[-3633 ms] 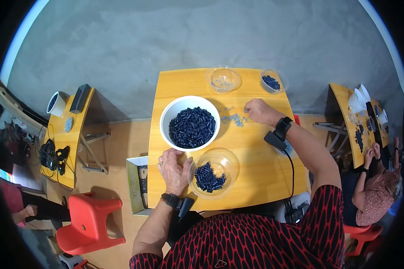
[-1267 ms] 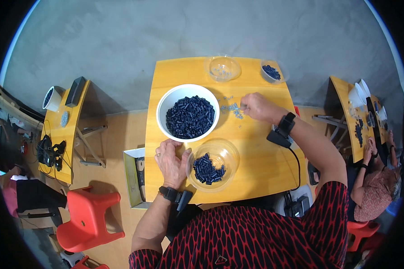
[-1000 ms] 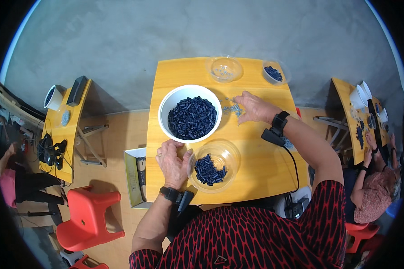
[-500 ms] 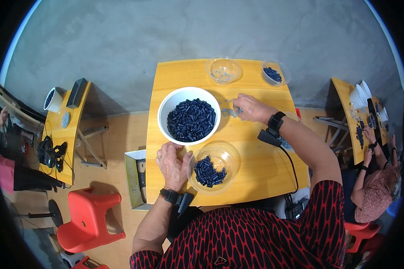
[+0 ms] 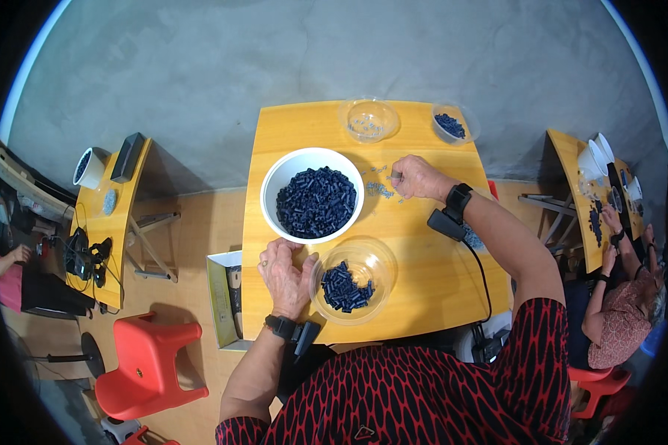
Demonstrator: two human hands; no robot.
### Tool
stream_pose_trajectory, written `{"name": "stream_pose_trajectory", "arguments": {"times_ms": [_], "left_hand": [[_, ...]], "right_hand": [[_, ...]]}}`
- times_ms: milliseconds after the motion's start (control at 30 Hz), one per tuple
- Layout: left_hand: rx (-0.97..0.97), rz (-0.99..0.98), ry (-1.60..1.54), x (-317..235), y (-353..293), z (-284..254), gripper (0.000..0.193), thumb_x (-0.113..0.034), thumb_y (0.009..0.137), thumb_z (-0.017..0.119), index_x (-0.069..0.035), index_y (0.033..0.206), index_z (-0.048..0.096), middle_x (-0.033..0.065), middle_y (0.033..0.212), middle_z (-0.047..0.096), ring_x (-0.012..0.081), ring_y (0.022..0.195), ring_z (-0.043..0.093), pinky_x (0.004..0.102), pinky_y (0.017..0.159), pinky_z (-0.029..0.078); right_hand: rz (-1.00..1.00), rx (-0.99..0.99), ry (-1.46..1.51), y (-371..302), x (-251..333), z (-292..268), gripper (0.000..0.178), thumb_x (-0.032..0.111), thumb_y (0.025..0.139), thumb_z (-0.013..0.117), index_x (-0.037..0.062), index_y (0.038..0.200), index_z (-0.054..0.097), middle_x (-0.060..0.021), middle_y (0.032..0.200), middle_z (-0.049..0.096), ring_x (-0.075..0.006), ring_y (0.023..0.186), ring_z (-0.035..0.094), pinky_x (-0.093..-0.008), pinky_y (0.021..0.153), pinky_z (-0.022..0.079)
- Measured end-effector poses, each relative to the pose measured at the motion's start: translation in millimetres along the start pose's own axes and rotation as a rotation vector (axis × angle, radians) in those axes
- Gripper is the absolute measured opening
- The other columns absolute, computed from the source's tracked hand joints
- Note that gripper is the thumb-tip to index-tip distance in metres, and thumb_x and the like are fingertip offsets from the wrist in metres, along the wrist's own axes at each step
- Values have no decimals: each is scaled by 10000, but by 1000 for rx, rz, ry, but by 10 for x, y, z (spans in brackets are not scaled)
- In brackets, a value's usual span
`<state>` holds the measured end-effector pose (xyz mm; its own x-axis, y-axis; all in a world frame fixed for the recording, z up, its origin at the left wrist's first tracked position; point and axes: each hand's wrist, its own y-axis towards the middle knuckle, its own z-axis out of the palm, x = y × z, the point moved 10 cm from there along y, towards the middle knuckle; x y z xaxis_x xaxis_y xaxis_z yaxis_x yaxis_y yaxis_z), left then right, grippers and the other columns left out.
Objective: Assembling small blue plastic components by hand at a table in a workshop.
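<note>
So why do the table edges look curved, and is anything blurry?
Head view: fisheye lens bends the yellow table edges and leaves black corners; the middle is sharp, white bowl and both hands, left, right, clear; soft even light, faint shadows.

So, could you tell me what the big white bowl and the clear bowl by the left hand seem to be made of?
The white bowl looks like opaque, smooth plastic or perhaps ceramic: even white, a soft sheen on its rim. The clear bowl looks like thin glossy plastic, possibly glass: the yellow table shows straight through its wall, with bright glints.
</note>
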<state>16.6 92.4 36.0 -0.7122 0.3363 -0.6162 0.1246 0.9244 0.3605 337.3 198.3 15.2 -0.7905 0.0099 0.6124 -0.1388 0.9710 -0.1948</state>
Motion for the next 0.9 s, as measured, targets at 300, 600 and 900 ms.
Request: {"name": "stream_pose_trajectory", "arguments": {"times_ms": [300,600,900], "left_hand": [[49,-30,20,5,12,21,341,-226,767,769,-50,1022,626,133,1072,579,321,1031,508,451,896,354],[46,-48,30,14,3,-1,333,-219,763,774,-58,1016,629,138,1062,582,330,1009,515,449,873,357],[59,-50,14,-26,23,6,336,-205,761,776,-60,1027,630,132,1052,570,322,1002,508,453,872,349]], "right_hand": [[-9,-46,338,100,116,-518,116,39,820,660,-67,865,675,-116,742,689,-156,609,674,-300,584,543],[-19,-302,210,711,332,-1043,67,5,827,645,-56,843,664,-117,730,672,-161,648,684,-310,611,546],[-152,-455,-119,878,391,-1021,131,33,817,694,-57,913,699,-166,762,698,-197,708,692,-344,675,540]]}}
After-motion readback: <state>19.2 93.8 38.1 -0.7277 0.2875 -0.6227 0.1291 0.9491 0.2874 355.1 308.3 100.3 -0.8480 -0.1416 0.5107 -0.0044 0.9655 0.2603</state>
